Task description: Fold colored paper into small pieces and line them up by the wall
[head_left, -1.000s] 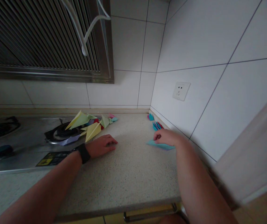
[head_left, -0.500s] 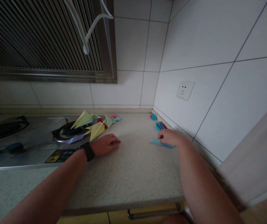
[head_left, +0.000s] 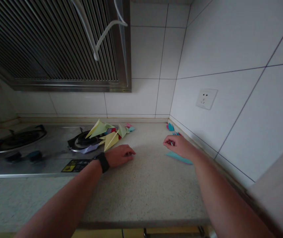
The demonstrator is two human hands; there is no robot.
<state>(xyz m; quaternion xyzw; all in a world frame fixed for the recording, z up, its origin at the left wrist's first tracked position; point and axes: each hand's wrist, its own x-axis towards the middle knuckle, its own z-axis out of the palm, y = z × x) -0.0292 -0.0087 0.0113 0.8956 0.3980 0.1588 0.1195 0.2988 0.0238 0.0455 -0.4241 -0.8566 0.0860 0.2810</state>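
Observation:
My left hand point(head_left: 121, 155), with a dark band at the wrist, rests on the countertop, its fingers apart and nothing in them. Close behind it lies a heap of folded paper pieces: a pale yellow paper plane point(head_left: 111, 140), a light green folded paper point(head_left: 98, 128) and several smaller ones. My right hand point(head_left: 179, 146) is closed in a pinch; I cannot make out what, if anything, its fingertips hold. Just below that hand lies a light blue folded paper point(head_left: 179, 157). Small blue and red folded papers point(head_left: 171, 127) sit behind it near the corner, partly hidden by the hand.
The gas stove point(head_left: 53, 158) with two burners stands left, under the range hood point(head_left: 69, 49). A white hook-shaped thing point(head_left: 96, 54) hangs high in front of the hood. A socket point(head_left: 206, 98) is on the right tiled wall. The stone countertop point(head_left: 146, 195) ends at the front edge.
My right hand has come off the light blue folded paper, which stays on the countertop, and moved back toward the small papers. The view has shifted; my left hand rests much as before.

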